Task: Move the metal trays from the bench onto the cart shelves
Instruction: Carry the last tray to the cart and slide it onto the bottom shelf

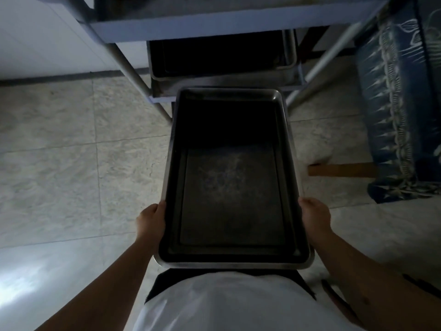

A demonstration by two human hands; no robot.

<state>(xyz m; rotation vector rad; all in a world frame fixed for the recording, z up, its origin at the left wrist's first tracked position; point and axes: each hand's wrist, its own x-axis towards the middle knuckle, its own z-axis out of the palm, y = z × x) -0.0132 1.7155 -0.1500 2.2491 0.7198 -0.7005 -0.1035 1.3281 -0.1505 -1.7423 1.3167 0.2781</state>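
I hold a rectangular metal tray (232, 187) level in front of my body, long side pointing away from me. My left hand (151, 219) grips its left rim near the close end, and my right hand (315, 217) grips the right rim opposite. The tray's far end reaches the edge of the cart's lower shelf (164, 96). Another metal tray (222, 56) lies on a shelf of the cart, partly hidden under the cart's top shelf (214, 22).
The cart's slanted metal legs (128, 68) stand left and right of the shelves. A blue patterned cloth (403, 103) hangs over furniture at the right, with a wooden bar (338, 169) low beside it. Pale tiled floor (71, 151) spreads to the left.
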